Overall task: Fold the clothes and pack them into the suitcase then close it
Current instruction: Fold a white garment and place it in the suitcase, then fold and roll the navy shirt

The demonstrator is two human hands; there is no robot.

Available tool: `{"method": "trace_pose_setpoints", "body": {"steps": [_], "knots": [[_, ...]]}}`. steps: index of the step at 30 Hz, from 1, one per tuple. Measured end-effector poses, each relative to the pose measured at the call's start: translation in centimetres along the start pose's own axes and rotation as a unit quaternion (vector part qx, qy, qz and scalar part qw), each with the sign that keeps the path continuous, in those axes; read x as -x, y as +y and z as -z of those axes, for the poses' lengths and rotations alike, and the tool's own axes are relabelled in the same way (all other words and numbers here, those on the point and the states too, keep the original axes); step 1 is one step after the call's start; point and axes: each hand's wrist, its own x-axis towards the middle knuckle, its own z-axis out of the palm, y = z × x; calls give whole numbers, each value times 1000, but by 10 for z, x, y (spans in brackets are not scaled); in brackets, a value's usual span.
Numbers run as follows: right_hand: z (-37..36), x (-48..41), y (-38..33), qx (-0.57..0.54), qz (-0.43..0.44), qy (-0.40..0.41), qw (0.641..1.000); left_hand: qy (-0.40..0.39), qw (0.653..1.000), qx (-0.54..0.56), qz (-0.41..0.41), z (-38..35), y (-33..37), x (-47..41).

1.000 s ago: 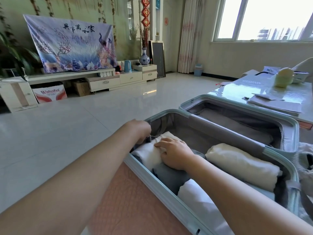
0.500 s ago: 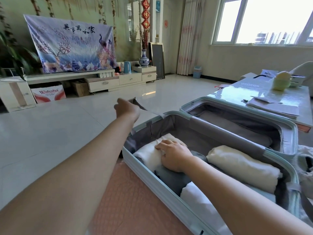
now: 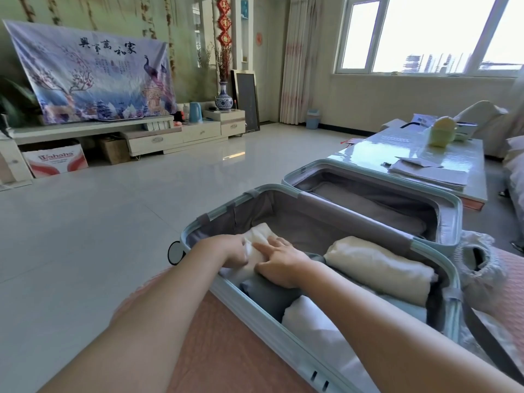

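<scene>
A pale teal suitcase point(image 3: 256, 317) lies open in front of me, its grey-lined lid half point(image 3: 450, 214) flat behind it and holding no clothes. The near half holds rolled clothes: a white roll point(image 3: 262, 232) in the far left corner, a grey piece point(image 3: 268, 296), a cream roll point(image 3: 377, 265) and a white piece point(image 3: 312, 321) nearest me. My left hand point(image 3: 234, 251) has its fingers curled into the white roll's left side. My right hand point(image 3: 279, 263) presses flat on the white roll and the grey piece, index finger stretched out.
The suitcase rests on a pinkish quilted surface point(image 3: 226, 350). A crumpled whitish item point(image 3: 482, 268) lies right of the suitcase. A glossy coffee table point(image 3: 411, 154) with papers stands behind the lid. Pale tiled floor point(image 3: 113, 222) spreads to the left.
My left hand, raised over the suitcase's far left corner half a second ago, has come back down onto the white roll. My right hand has stayed pressing on the clothes.
</scene>
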Motion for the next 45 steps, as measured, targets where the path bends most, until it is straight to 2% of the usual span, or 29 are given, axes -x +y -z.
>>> {"method": "trace_pose_setpoints", "body": {"steps": [3, 6, 8, 13, 20, 24, 31, 34, 38, 41, 43, 45], "knots": [[5, 10, 3, -25, 13, -13, 1000, 21, 1000, 8, 20, 2, 8, 7], [21, 29, 14, -44, 18, 54, 997, 93, 995, 11, 33, 1, 23, 17], [34, 51, 27, -32, 16, 112, 993, 146, 988, 52, -6, 5, 44, 25], [68, 138, 90, -1, -21, 194, 981, 179, 956, 170, -159, 11, 154, 61], [100, 320, 236, -23, -178, 235, 955, 132, 932, 164, -295, -21, 362, 134], [104, 438, 328, -22, -284, 240, 928, 120, 921, 141, -343, -65, 482, 172], [85, 614, 469, -61, -430, 245, 867, 49, 887, 97, -449, -138, 694, 227], [73, 667, 525, -41, -483, 245, 840, 24, 869, 78, -488, -171, 772, 240], [62, 719, 599, 58, -540, 221, 810, -11, 847, 59, -528, -213, 857, 247], [57, 749, 645, 104, -610, 170, 767, -14, 834, 66, -547, -240, 912, 245], [50, 766, 672, 66, -641, 160, 748, -22, 829, 77, -553, -259, 944, 246], [41, 777, 694, -2, -648, 165, 743, -26, 825, 89, -557, -277, 966, 249]]}}
